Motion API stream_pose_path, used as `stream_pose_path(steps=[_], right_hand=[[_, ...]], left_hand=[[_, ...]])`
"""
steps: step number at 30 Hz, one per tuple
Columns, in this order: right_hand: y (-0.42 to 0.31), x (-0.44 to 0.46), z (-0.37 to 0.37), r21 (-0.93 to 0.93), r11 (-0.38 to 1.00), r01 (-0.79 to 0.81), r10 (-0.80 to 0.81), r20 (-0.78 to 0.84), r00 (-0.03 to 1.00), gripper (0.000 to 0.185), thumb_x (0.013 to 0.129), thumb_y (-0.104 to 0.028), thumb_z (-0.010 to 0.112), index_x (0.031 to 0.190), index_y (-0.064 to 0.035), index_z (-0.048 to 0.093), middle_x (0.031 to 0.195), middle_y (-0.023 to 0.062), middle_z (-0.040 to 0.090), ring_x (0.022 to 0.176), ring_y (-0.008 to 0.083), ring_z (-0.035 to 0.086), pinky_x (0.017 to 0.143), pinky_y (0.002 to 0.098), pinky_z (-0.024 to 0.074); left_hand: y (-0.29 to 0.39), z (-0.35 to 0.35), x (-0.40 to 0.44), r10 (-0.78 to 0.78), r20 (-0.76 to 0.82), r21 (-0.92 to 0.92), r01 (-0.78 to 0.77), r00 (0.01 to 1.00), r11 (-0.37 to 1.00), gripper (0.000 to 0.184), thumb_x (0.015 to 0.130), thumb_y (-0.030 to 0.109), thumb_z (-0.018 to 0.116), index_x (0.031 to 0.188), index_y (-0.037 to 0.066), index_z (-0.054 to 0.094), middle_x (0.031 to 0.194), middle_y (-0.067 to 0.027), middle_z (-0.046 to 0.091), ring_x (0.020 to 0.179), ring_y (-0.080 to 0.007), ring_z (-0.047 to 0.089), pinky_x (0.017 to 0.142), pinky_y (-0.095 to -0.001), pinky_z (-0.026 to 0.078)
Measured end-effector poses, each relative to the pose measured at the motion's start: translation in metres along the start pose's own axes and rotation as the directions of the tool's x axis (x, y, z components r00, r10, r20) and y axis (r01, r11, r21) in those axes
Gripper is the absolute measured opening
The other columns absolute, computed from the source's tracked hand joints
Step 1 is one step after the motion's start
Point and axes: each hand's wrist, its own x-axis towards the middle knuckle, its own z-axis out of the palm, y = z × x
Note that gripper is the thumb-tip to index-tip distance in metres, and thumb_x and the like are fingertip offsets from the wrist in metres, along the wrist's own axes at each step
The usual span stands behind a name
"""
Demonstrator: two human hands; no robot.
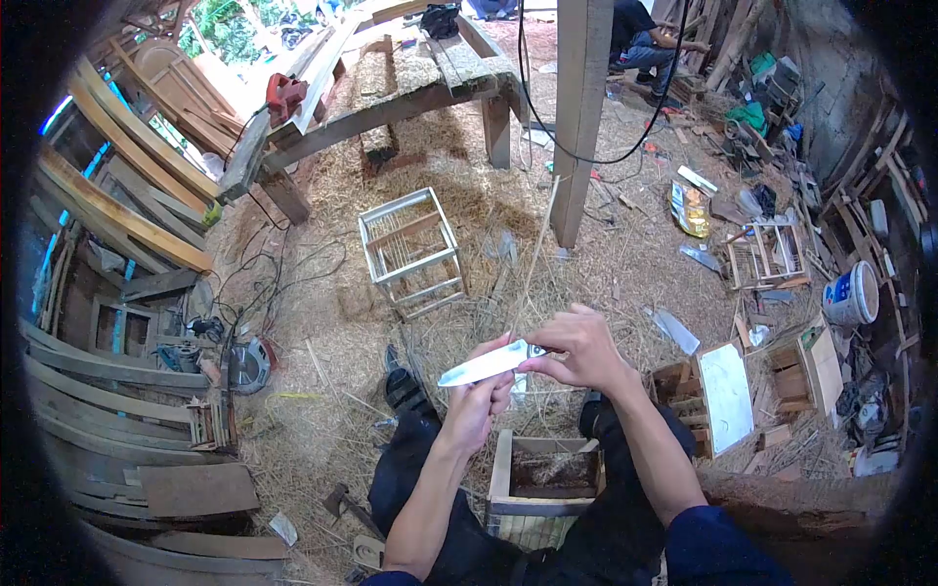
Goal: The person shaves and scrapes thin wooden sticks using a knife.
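Note:
A knife (484, 365) with a broad pale blade points left, above my lap. My right hand (581, 347) is closed around its handle. My left hand (479, 396) is closed just beneath and behind the blade, around a thin strip (540, 239) that rises up and away toward the post. The blade hides part of the left fingers and the strip's lower end. Below my hands, between my legs, stands a small wooden frame box (500, 469).
A slatted wooden cage (412, 256) stands on the shaving-covered floor ahead. Beyond it are a workbench (391, 112) and an upright post (580, 117). A person (650, 49) sits at the back right. A hammer (342, 503), circular saw (251, 365) and white bucket (852, 293) lie around.

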Motion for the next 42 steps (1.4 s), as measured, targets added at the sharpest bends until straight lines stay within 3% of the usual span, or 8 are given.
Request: stream_pose_path(steps=[4,6,9,12,16,20,31,42], right_hand=[[0.021,-0.003,-0.003,-0.085,0.991,-0.099,0.082,-0.193,0.978,0.028,0.087,-0.039,0.074,0.091,-0.0115,0.075,0.071,0.0039,0.069,0.062,0.0213,0.062,0.061,0.0349,0.0428],[0.064,-0.005,-0.022,0.254,0.779,-0.574,0.610,-0.518,0.599,0.025,0.091,-0.033,0.071,0.090,-0.0085,0.073,0.070,0.0086,0.068,0.060,0.0265,0.062,0.058,0.0384,0.0450],[0.077,-0.014,-0.058,-0.025,0.745,-0.666,0.561,-0.517,0.647,0.023,0.094,-0.029,0.067,0.092,-0.0066,0.072,0.068,0.0135,0.065,0.057,0.0312,0.060,0.056,0.0403,0.0460],[0.040,-0.023,-0.026,-0.017,0.744,-0.668,0.622,-0.349,0.701,0.023,0.094,-0.028,0.066,0.094,-0.0055,0.071,0.071,0.0146,0.064,0.061,0.0318,0.061,0.059,0.0408,0.0468],[0.018,0.012,0.003,-0.017,0.954,-0.298,0.291,-0.170,0.941,0.022,0.094,-0.025,0.063,0.103,-0.0045,0.066,0.088,0.0128,0.065,0.084,0.0311,0.061,0.077,0.0412,0.0452],[0.019,0.018,0.043,0.068,0.982,-0.175,0.174,0.020,0.984,0.030,0.095,-0.030,0.059,0.108,-0.0027,0.063,0.094,0.0127,0.061,0.092,0.0330,0.057,0.088,0.0420,0.0411],[0.043,0.018,0.015,-0.155,0.984,-0.086,0.082,-0.033,0.996,0.031,0.089,-0.035,0.059,0.104,-0.0077,0.062,0.093,0.0080,0.057,0.095,0.0265,0.056,0.092,0.0400,0.0398],[0.049,0.017,-0.003,-0.372,0.920,-0.125,0.080,-0.134,0.988,0.031,0.086,-0.039,0.059,0.099,-0.0114,0.064,0.087,0.0049,0.056,0.092,0.0236,0.057,0.095,0.0397,0.0388]], left_hand=[[0.003,-0.004,0.000,0.046,0.052,-0.109,-0.040,0.998,0.993,0.038,0.102,0.014,0.057,0.139,0.011,0.053,0.077,0.0056,0.044,0.059,-0.0017,0.033,0.048,-0.0170,0.023],[-0.006,-0.004,-0.011,-0.026,0.119,0.083,0.016,0.993,0.996,0.039,0.102,0.017,0.058,0.140,0.012,0.052,0.076,0.0067,0.043,0.058,-0.0019,0.033,0.047,-0.0172,0.023],[-0.009,-0.002,-0.005,-0.055,0.032,0.099,0.052,0.998,0.994,0.035,0.102,0.018,0.056,0.136,0.011,0.057,0.075,0.0065,0.046,0.058,-0.0019,0.036,0.047,-0.0173,0.026],[0.001,-0.015,0.010,0.047,-0.149,0.148,-0.025,0.988,0.989,0.042,0.103,0.016,0.052,0.144,0.009,0.047,0.076,0.0049,0.048,0.056,-0.0018,0.035,0.046,-0.0177,0.026],[0.009,-0.018,0.029,0.095,-0.156,0.056,-0.088,0.983,0.995,0.049,0.103,0.014,0.052,0.150,0.009,0.040,0.077,0.0038,0.049,0.056,-0.0016,0.035,0.047,-0.0172,0.028],[0.007,-0.010,0.041,0.106,-0.152,0.016,-0.105,0.983,0.994,0.048,0.103,0.014,0.054,0.149,0.009,0.043,0.079,0.0039,0.050,0.056,-0.0009,0.034,0.047,-0.0170,0.027],[-0.002,0.016,0.050,0.213,-0.090,0.180,-0.195,0.973,0.964,0.045,0.101,0.014,0.057,0.146,0.009,0.049,0.075,0.0066,0.043,0.054,-0.0008,0.032,0.046,-0.0176,0.024],[0.011,0.023,0.038,0.150,-0.080,0.030,-0.148,0.985,0.989,0.047,0.103,0.013,0.052,0.149,0.010,0.044,0.071,0.0082,0.036,0.052,-0.0012,0.028,0.044,-0.0195,0.020]])
